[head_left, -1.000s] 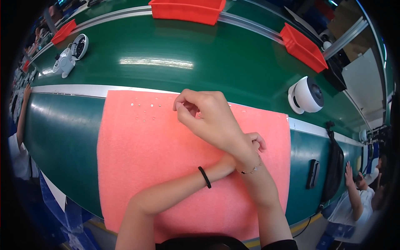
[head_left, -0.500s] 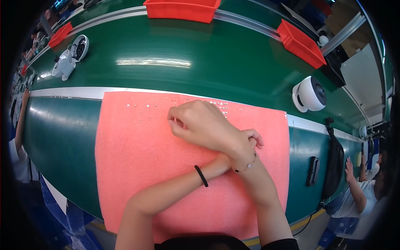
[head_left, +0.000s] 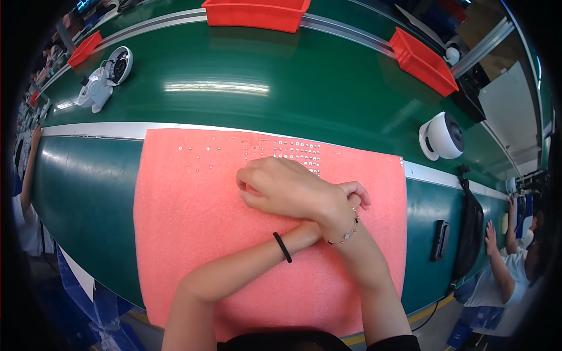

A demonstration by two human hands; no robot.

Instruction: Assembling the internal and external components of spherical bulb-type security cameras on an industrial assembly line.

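A pink cloth mat [head_left: 193, 245] lies under my crossed forearms. My right hand [head_left: 281, 184] rests over the mat's upper middle, fingers loosely curled, with nothing visible in the hollow by its thumb. Beneath my right wrist passes my left hand [head_left: 357, 194]; only a few bent fingers show at the right, and the rest is hidden. Small shiny screw-like pieces [head_left: 297, 151] stand in rows just beyond my right hand, which covers part of them. More scattered small pieces [head_left: 199, 157] dot the mat's far left.
White camera-like devices stand on the green surface beyond, one at the right [head_left: 442, 137] and one opened up [head_left: 105, 82] at the left. Red bins [head_left: 257, 14] line the far rail. A black case [head_left: 440, 240] and black pouch [head_left: 470, 234] lie right. Other people work at both sides.
My right hand has come slightly nearer to me, baring more of the rows of small pieces. Both white devices have shifted a little to the right. My left forearm stays put.
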